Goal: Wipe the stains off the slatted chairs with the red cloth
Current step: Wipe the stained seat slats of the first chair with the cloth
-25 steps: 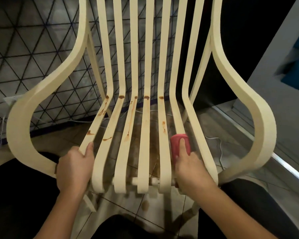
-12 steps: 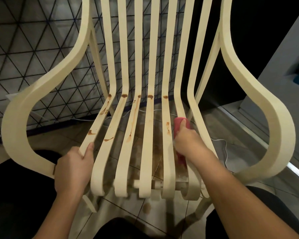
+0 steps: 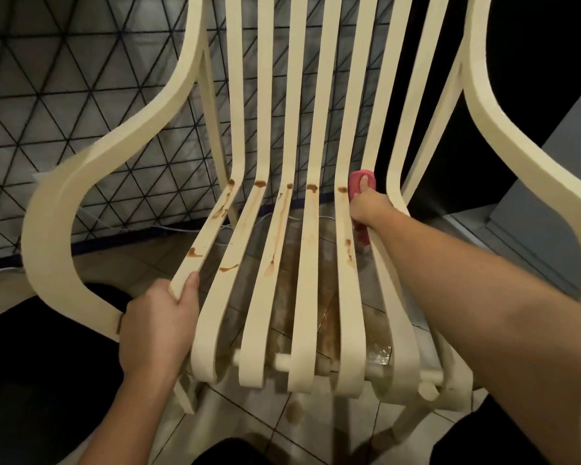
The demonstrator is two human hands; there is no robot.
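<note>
Right hand (image 3: 369, 204) gripping red cloth (image 3: 355, 181) slid up slat (image 3: 387, 297); left hand (image 3: 158, 327) still grasps chair (image 3: 47, 209).

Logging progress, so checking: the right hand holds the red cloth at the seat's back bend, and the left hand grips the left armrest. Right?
One slip: the left hand grips the front end of the leftmost slat instead, as the head view shows. The right hand does hold the cloth at the bend.
</note>
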